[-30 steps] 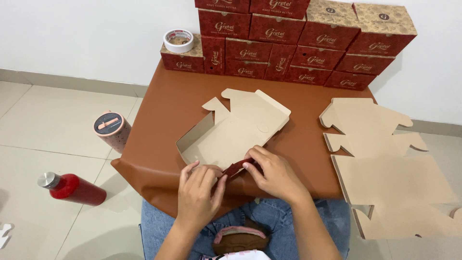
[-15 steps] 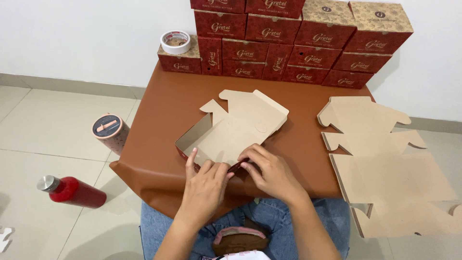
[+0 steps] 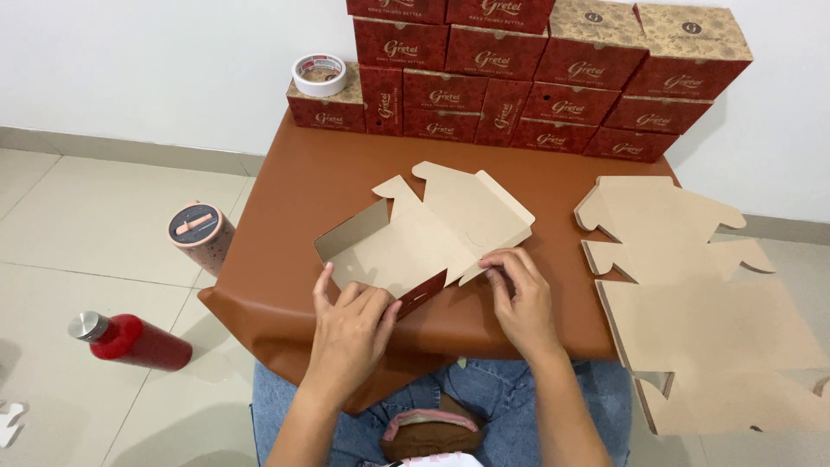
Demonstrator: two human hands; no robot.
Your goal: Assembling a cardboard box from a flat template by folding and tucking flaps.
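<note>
Half-folded box [image 3: 424, 238] between hands: left hand [image 3: 350, 333] near wall, right hand [image 3: 523, 298] side flap.

Single head-worn view, looking steeply down from above the seated person's lap, facing forward over the brown table [image 3: 303, 186] toward the white wall [image 3: 130, 60], near the hands, floor visible at left

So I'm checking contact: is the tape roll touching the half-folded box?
Apart. The head view shows the tape roll on a red box, with bare brown tabletop before the half-folded box.
</note>
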